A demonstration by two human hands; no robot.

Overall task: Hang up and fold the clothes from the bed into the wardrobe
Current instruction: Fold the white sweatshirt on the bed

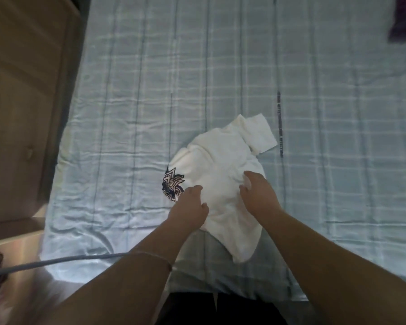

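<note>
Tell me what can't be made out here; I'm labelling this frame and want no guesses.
All head view.
Print on white T-shirt: partly folded under, partly behind left hand.
Dark garment, top right: cut by frame edge, blurred.
Right hand, likewise left: grip unclear, fingertips blurred against cloth.
Wooden cabinet, left: cut off, interior unseen.

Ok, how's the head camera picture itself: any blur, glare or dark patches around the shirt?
Head view: soft throughout, so the grip of left hand and right hand is unreadable; white shirt nearly washed out, folds faint; bedsheet glares at its near left corner; wide lens bows its stripes.
</note>
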